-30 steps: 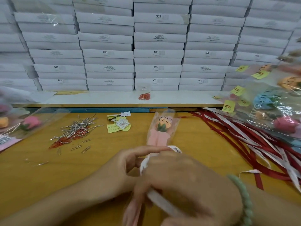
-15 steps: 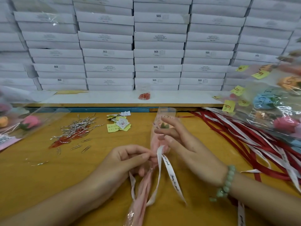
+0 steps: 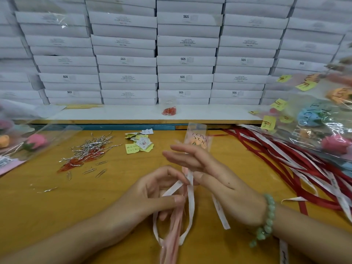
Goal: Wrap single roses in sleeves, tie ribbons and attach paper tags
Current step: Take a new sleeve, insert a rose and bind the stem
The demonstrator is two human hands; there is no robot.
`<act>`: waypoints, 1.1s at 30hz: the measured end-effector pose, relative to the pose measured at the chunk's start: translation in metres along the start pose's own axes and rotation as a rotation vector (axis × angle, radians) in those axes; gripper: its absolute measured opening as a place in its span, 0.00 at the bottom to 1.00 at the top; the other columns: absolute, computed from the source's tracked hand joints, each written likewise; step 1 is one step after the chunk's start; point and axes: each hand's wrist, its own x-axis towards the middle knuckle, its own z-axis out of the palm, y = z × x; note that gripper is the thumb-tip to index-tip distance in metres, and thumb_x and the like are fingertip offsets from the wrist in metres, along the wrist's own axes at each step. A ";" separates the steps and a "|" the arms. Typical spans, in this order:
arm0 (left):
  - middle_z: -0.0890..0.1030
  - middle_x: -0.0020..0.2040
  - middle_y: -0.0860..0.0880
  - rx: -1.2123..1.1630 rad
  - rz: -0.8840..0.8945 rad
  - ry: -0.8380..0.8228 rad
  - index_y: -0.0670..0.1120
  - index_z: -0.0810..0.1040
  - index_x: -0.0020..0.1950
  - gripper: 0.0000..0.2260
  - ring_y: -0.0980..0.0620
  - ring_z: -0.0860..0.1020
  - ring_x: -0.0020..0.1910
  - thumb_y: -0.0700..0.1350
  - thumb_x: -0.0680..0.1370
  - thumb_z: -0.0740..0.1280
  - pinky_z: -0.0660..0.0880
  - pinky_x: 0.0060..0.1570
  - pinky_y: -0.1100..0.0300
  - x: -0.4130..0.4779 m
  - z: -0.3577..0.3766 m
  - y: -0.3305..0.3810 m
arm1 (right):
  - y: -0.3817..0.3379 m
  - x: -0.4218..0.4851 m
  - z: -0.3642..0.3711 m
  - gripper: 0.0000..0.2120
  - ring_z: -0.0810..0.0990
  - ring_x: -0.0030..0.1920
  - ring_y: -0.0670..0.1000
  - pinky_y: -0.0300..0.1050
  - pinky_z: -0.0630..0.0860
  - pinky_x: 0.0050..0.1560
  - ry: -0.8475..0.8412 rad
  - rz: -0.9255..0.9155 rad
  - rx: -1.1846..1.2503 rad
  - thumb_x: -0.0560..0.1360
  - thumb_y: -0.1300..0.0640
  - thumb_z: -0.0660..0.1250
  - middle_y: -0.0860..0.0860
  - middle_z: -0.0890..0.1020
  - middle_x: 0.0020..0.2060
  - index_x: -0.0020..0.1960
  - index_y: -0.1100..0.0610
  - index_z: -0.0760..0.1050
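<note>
A single rose in a clear and pink sleeve lies lengthwise on the yellow table, its bloom pointing away from me. A white printed ribbon loops around the sleeve's narrow stem part. My left hand pinches the ribbon and the gathered sleeve at the crossing. My right hand is beside it, thumb pressed on the ribbon at the crossing, its other fingers spread straight over the sleeve. One ribbon end trails under my right wrist.
Paper clips and silver twist ties lie at the left. Yellow and white paper tags sit in the middle back. Red and white ribbons spread at the right beside finished wrapped roses. More roses lie far left. White boxes are stacked behind.
One second ago both hands were bunched together over the ribbon near me. They have since drawn apart, my right hand has opened its fingers, and a ribbon loop now hangs below the crossing.
</note>
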 end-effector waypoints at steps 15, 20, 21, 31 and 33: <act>0.81 0.61 0.49 0.083 -0.007 0.075 0.55 0.80 0.62 0.17 0.60 0.73 0.29 0.47 0.73 0.72 0.73 0.33 0.69 -0.002 -0.002 0.002 | 0.017 0.002 -0.008 0.06 0.78 0.45 0.44 0.30 0.70 0.40 0.368 0.047 -0.304 0.77 0.47 0.63 0.42 0.78 0.42 0.49 0.48 0.72; 0.81 0.62 0.51 0.023 0.006 0.127 0.53 0.80 0.61 0.18 0.58 0.75 0.31 0.48 0.71 0.72 0.74 0.34 0.68 -0.003 -0.005 -0.004 | 0.022 0.003 -0.007 0.02 0.81 0.36 0.44 0.33 0.74 0.39 0.281 0.075 -0.151 0.75 0.57 0.69 0.49 0.83 0.35 0.43 0.53 0.78; 0.81 0.61 0.50 0.015 0.008 0.137 0.53 0.80 0.61 0.18 0.57 0.75 0.31 0.47 0.71 0.73 0.75 0.35 0.67 -0.002 -0.005 -0.005 | 0.022 0.004 -0.008 0.03 0.81 0.35 0.44 0.33 0.74 0.38 0.275 0.077 -0.115 0.75 0.58 0.70 0.49 0.83 0.34 0.42 0.54 0.79; 0.84 0.49 0.44 -0.006 0.001 0.252 0.53 0.82 0.58 0.17 0.52 0.82 0.43 0.44 0.70 0.71 0.78 0.42 0.63 -0.002 -0.005 -0.005 | 0.013 0.007 -0.013 0.09 0.80 0.32 0.45 0.35 0.72 0.28 0.138 0.419 0.542 0.68 0.59 0.72 0.55 0.84 0.38 0.48 0.57 0.81; 0.84 0.49 0.45 -0.013 0.002 0.259 0.52 0.82 0.58 0.18 0.49 0.83 0.49 0.47 0.68 0.71 0.79 0.47 0.61 -0.002 -0.006 -0.006 | 0.012 0.007 -0.011 0.14 0.79 0.31 0.46 0.36 0.69 0.28 0.059 0.435 0.494 0.67 0.59 0.74 0.57 0.84 0.39 0.50 0.59 0.76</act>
